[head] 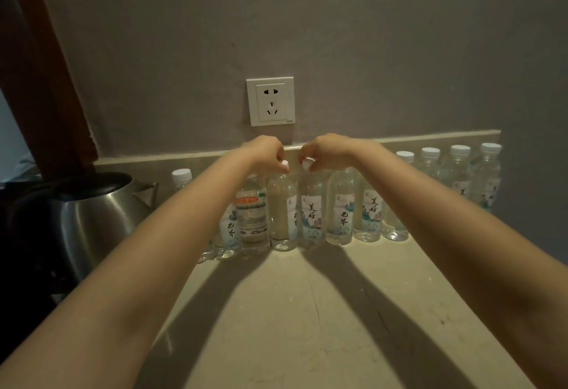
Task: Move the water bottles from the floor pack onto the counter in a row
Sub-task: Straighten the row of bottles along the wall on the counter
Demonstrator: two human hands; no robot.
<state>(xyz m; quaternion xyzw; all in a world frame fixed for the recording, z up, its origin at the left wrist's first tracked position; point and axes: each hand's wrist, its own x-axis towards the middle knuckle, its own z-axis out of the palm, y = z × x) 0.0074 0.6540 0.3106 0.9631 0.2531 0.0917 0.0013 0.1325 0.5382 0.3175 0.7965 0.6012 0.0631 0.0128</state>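
Several clear water bottles with white caps stand in a row along the back of the beige counter [307,311], against the wall. My left hand [266,150] pinches the cap of one bottle [282,213] in the middle of the row. My right hand [322,150] pinches the cap of the neighbouring bottle [312,216] just to its right. Both bottles stand upright on the counter. One bottle with an orange label [252,215] stands left of them. The floor pack is out of view.
A steel electric kettle [89,219] with a black lid stands at the left end of the counter. A white wall socket [270,101] is above the row. More bottles [461,173] stand at the far right. A brown wooden frame [40,75] rises at the left.
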